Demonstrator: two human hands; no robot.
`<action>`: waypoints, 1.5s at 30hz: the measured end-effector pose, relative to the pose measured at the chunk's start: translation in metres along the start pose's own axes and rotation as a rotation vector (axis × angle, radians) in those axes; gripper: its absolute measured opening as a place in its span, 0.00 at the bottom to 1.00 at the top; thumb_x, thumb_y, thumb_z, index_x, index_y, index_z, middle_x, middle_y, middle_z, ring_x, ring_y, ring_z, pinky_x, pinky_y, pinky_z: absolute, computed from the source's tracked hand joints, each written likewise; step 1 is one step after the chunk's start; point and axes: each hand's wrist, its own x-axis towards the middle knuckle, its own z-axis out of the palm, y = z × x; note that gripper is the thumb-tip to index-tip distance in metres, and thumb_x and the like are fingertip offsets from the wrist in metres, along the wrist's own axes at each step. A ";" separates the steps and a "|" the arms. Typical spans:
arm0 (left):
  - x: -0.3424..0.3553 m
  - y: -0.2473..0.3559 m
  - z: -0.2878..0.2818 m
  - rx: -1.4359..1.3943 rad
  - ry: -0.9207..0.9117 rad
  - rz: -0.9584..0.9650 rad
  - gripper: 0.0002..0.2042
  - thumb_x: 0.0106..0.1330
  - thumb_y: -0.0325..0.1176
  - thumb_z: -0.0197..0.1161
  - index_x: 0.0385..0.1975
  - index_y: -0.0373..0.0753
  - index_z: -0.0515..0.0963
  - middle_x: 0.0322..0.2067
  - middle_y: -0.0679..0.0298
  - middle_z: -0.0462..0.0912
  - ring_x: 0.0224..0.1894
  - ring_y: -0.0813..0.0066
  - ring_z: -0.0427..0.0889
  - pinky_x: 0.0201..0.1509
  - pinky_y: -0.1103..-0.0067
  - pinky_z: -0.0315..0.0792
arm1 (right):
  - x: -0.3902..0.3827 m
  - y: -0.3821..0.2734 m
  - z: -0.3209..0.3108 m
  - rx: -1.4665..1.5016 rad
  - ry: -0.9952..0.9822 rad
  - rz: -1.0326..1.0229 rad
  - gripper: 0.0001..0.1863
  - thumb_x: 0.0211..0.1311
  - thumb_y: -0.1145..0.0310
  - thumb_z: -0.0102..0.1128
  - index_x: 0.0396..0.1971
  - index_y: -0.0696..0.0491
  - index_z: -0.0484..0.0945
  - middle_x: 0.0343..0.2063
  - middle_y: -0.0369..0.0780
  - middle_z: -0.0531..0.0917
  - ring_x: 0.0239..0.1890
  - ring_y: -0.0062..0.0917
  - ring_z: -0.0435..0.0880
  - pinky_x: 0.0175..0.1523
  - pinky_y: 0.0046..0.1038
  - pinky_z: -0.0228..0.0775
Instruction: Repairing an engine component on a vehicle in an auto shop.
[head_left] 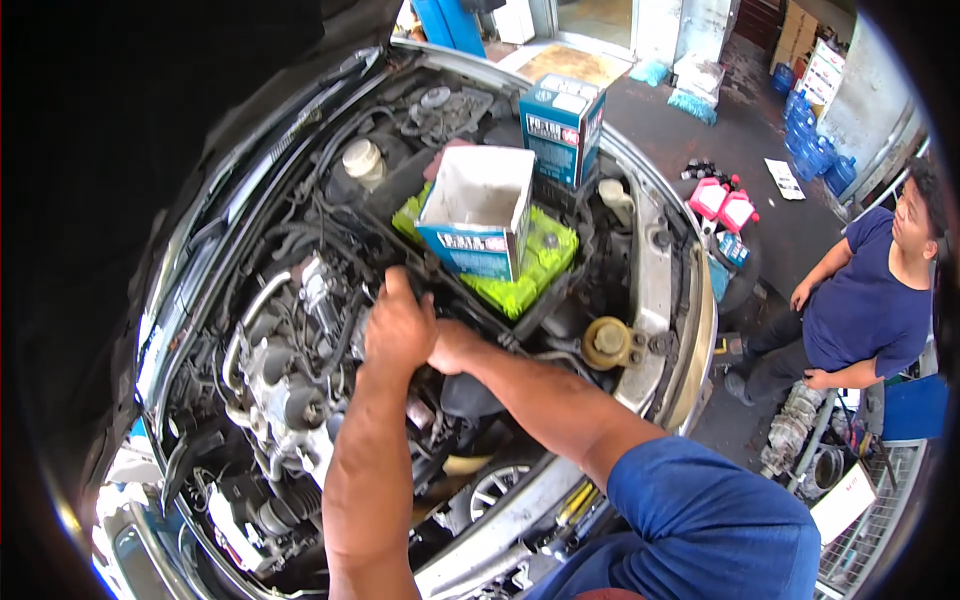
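Over the middle of the car engine (290, 390), my left hand (398, 325) is closed in a fist beside dark hoses and parts. Whatever it grips is hidden. My right hand (452, 347) reaches in from the right and meets the left at the wrist; its fingers are out of sight behind the left hand. Just beyond both hands, an open teal-and-white cardboard box (478, 200) stands on a bright yellow-green cloth (540, 262). A closed teal box (563, 128) stands behind it at the far right of the engine bay.
A round yellowish cap (607, 343) sits right of my right forearm. The raised hood (200, 120) fills the left. A co-worker (870, 280) in dark blue stands at the right. Pink jugs (722, 204) and blue water bottles (812, 135) are on the floor beyond the car.
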 end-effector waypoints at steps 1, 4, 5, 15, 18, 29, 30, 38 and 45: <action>-0.001 -0.003 -0.002 -0.007 0.022 0.064 0.20 0.63 0.34 0.61 0.48 0.34 0.60 0.40 0.34 0.77 0.42 0.33 0.77 0.48 0.50 0.71 | 0.003 0.004 0.002 -0.047 0.069 -0.169 0.22 0.58 0.53 0.58 0.42 0.57 0.81 0.42 0.53 0.82 0.46 0.48 0.81 0.53 0.42 0.72; -0.034 -0.044 -0.014 -0.017 0.107 0.008 0.19 0.63 0.35 0.62 0.47 0.32 0.63 0.37 0.36 0.78 0.42 0.35 0.78 0.46 0.51 0.71 | -0.018 -0.034 0.001 -0.059 -0.019 -0.056 0.22 0.56 0.54 0.63 0.40 0.57 0.81 0.40 0.52 0.83 0.45 0.47 0.82 0.50 0.40 0.74; -0.043 -0.052 -0.016 -0.009 0.165 0.024 0.19 0.63 0.35 0.62 0.47 0.32 0.64 0.36 0.38 0.79 0.41 0.36 0.78 0.45 0.51 0.71 | -0.028 -0.045 -0.008 -0.098 -0.006 -0.024 0.21 0.57 0.54 0.64 0.41 0.57 0.80 0.39 0.51 0.84 0.44 0.46 0.83 0.49 0.42 0.75; -0.158 -0.099 0.007 0.057 0.185 0.070 0.24 0.61 0.37 0.65 0.55 0.34 0.68 0.54 0.45 0.74 0.60 0.48 0.70 0.63 0.50 0.58 | -0.052 -0.046 -0.022 -0.332 0.027 -0.065 0.15 0.59 0.65 0.53 0.41 0.56 0.81 0.41 0.48 0.85 0.46 0.41 0.84 0.50 0.40 0.77; -0.098 -0.101 0.028 -0.709 0.396 0.070 0.16 0.68 0.39 0.60 0.47 0.32 0.73 0.41 0.56 0.81 0.44 0.68 0.78 0.54 0.74 0.69 | -0.047 -0.052 -0.027 -0.228 -0.134 0.087 0.18 0.57 0.62 0.57 0.43 0.56 0.82 0.45 0.49 0.83 0.50 0.44 0.82 0.54 0.40 0.75; -0.006 -0.052 0.042 -1.350 0.098 -0.117 0.05 0.64 0.24 0.54 0.33 0.29 0.75 0.16 0.63 0.73 0.17 0.76 0.72 0.23 0.79 0.68 | -0.026 -0.030 -0.027 -0.035 -0.140 0.142 0.19 0.56 0.63 0.57 0.46 0.55 0.81 0.48 0.51 0.82 0.52 0.44 0.81 0.57 0.42 0.73; -0.002 -0.051 0.041 -1.309 0.084 -0.153 0.05 0.64 0.24 0.54 0.33 0.30 0.75 0.16 0.63 0.73 0.17 0.76 0.72 0.23 0.80 0.68 | -0.025 -0.032 -0.028 -0.021 -0.143 0.153 0.19 0.56 0.64 0.58 0.46 0.55 0.81 0.47 0.51 0.82 0.52 0.44 0.81 0.56 0.42 0.73; 0.022 -0.030 0.032 -0.971 0.002 -0.147 0.09 0.62 0.30 0.57 0.33 0.29 0.77 0.17 0.65 0.75 0.16 0.79 0.72 0.20 0.80 0.65 | -0.021 -0.021 -0.019 0.057 -0.059 0.062 0.17 0.52 0.62 0.61 0.39 0.56 0.82 0.39 0.51 0.84 0.45 0.44 0.83 0.52 0.41 0.75; 0.000 -0.041 0.018 -0.903 -0.023 -0.275 0.14 0.65 0.37 0.60 0.37 0.29 0.78 0.22 0.58 0.80 0.25 0.72 0.80 0.31 0.76 0.74 | -0.034 -0.035 -0.023 -0.022 -0.076 0.067 0.17 0.53 0.60 0.60 0.37 0.57 0.81 0.38 0.51 0.84 0.44 0.45 0.82 0.49 0.42 0.74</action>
